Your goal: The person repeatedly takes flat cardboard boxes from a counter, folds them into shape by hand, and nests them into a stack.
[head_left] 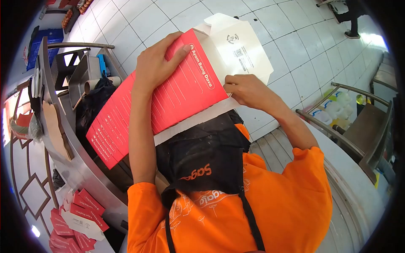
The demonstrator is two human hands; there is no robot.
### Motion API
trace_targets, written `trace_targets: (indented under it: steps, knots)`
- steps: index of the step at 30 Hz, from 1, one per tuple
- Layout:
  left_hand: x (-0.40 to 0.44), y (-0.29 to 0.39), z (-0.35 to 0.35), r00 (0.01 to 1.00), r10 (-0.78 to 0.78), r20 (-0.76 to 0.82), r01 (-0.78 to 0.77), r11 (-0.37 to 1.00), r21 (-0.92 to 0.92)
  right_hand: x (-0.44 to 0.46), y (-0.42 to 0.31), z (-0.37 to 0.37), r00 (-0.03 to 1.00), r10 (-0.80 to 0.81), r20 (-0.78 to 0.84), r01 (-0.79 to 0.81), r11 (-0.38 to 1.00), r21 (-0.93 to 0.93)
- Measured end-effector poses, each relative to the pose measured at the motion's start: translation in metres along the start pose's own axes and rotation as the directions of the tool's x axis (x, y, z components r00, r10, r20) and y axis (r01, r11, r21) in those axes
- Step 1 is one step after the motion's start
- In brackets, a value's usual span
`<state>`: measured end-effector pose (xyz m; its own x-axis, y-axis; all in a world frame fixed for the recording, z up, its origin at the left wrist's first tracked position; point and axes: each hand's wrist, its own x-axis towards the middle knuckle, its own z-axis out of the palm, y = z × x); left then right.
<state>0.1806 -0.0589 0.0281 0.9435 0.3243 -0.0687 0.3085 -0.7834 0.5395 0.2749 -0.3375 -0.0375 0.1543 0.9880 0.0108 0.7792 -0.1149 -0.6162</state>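
Note:
A long red carton [185, 88] with white lettering is held tilted in front of my orange shirt and black apron. My left hand [158, 63] lies over its top side, thumb on the red face and fingers wrapped round the far edge. At the carton's right end a white printed flap [240, 50] stands out, open. My right hand [249, 90] pinches the near corner of that end, its fingers closed on the carton's edge. The inside of the carton is mostly hidden.
Flat red and white cartons [80, 215] lie in a pile at the lower left. A metal counter [80, 168] runs along the left, with black plastic [90, 103] beside it. A rack with bottles [337, 105] stands right. At the upper right is a person's leg [352, 21].

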Motion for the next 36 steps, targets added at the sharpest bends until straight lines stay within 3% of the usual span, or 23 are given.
trace_targets:
  steps: [5,8,11,12,13,16,19,23,27,30,33,34,36]
  knots:
    - [-0.001,0.001,0.001,1.000,-0.016,0.022,0.016,0.999,0.030,0.003,-0.005,0.015,0.998,0.037,0.058,-0.049,0.975,0.218]
    - [0.000,-0.001,0.003,1.000,0.008,-0.004,-0.008,1.000,0.025,0.005,0.000,-0.003,0.976,0.028,0.217,-0.101,0.938,0.331]
    - [0.001,-0.007,0.006,0.996,0.039,-0.075,-0.038,0.999,0.017,0.039,0.015,-0.064,0.895,0.193,0.402,-0.349,0.864,0.362]
    - [0.000,-0.005,0.005,0.998,0.014,-0.063,-0.014,1.000,0.002,0.054,0.020,-0.063,0.973,0.210,0.097,-0.231,0.901,0.367]
    - [0.000,-0.004,0.005,0.999,-0.007,-0.051,0.007,1.000,-0.015,0.071,0.026,-0.059,0.955,0.199,-0.220,-0.117,0.934,0.336]
    - [0.000,-0.004,0.007,0.993,0.052,-0.110,-0.052,0.999,-0.004,0.131,0.046,-0.039,0.951,0.278,-0.133,-0.197,0.879,0.433]
    - [-0.001,-0.008,0.009,0.991,0.049,-0.122,-0.044,0.998,0.042,0.156,0.041,-0.048,0.972,0.227,0.065,-0.236,0.934,0.270]
    - [-0.003,-0.012,0.008,0.995,0.014,-0.099,-0.010,0.999,0.037,0.155,0.040,-0.060,0.975,0.202,0.093,-0.222,0.924,0.311]
    - [-0.005,-0.009,0.006,0.996,0.028,-0.090,-0.022,0.997,0.068,0.160,0.047,-0.052,0.946,0.256,0.200,-0.310,0.895,0.320]
    - [-0.002,-0.018,0.013,0.994,0.056,-0.094,-0.047,0.995,0.087,0.149,0.058,-0.008,0.981,0.141,-0.132,-0.053,0.853,0.519]
    - [-0.002,-0.020,0.014,0.997,0.026,-0.076,-0.020,0.997,0.074,0.150,0.045,0.017,0.961,0.214,-0.176,-0.037,0.727,0.685]
    - [-0.003,-0.016,0.014,0.997,0.019,-0.081,-0.014,0.998,0.058,0.154,0.045,0.017,0.963,0.255,-0.086,-0.104,0.647,0.755]
    - [-0.004,-0.017,0.013,0.997,0.013,-0.082,-0.009,0.999,0.049,0.163,0.040,0.022,0.964,0.254,-0.076,-0.105,0.629,0.771]
